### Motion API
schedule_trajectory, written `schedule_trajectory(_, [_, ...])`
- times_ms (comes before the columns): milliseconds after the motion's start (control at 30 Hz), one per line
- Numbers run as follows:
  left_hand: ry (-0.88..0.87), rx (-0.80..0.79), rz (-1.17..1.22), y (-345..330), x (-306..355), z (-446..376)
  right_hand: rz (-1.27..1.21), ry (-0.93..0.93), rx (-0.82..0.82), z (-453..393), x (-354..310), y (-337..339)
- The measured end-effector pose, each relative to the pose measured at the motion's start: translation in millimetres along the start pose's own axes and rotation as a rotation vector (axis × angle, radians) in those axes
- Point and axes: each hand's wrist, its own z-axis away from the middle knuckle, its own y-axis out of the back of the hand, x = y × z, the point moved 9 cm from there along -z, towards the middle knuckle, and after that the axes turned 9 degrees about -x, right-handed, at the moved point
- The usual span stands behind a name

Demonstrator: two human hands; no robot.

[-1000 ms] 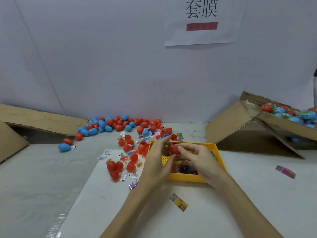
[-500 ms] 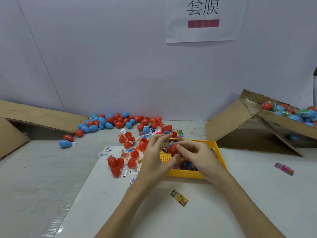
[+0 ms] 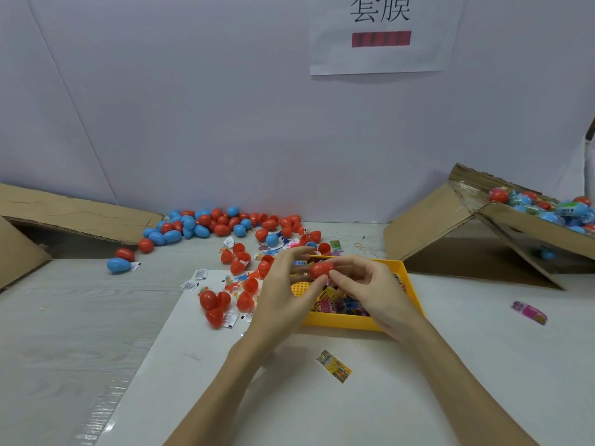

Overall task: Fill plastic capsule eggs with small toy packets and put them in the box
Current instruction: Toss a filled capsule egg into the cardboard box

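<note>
A red capsule egg [image 3: 321, 269] is held above the yellow tray [image 3: 347, 320] between both hands. My left hand [image 3: 286, 294] pinches its left end and my right hand [image 3: 370, 284] pinches its right end. The tray holds several small colourful toy packets [image 3: 338, 304]. Open red egg halves [image 3: 222, 304] lie left of the tray. At the far right, the tilted cardboard box [image 3: 528, 226] holds several finished red and blue eggs.
A pile of red and blue eggs [image 3: 206, 225] lies along the back wall. One loose yellow packet [image 3: 333, 369] lies near me and a pink packet [image 3: 529, 312] lies at the right. Flat cardboard [image 3: 64, 217] sits at the left.
Both hands have lifted the red egg slightly above the tray and brought it together between the fingertips. My view has tilted a little downward.
</note>
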Motion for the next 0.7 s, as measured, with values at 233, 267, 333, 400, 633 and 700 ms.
schedule_trajectory(233, [0.043,0.116,-0.050,15.4,-6.3,1.9,0.132,0.046,0.129,2.6,-6.9,6.9])
schedule_trajectory(267, [0.051,0.144,-0.085,19.5,-7.5,1.4,0.206,0.045,0.190,4.0,-7.9,9.9])
schedule_trajectory(333, [0.066,0.178,-0.140,26.1,-10.6,0.4,0.337,0.045,0.267,8.3,-12.7,11.0])
schedule_trajectory(400, [0.071,0.199,-0.162,30.6,-12.4,1.0,0.473,0.079,0.218,10.5,-21.4,1.1])
schedule_trajectory(633, [0.052,0.249,-0.161,36.7,-8.8,3.3,0.809,0.051,0.051,11.4,-29.2,-15.9])
schedule_trajectory(700, [0.058,0.262,-0.163,39.2,-8.8,3.8,0.769,0.089,0.205,14.6,-37.2,10.1])
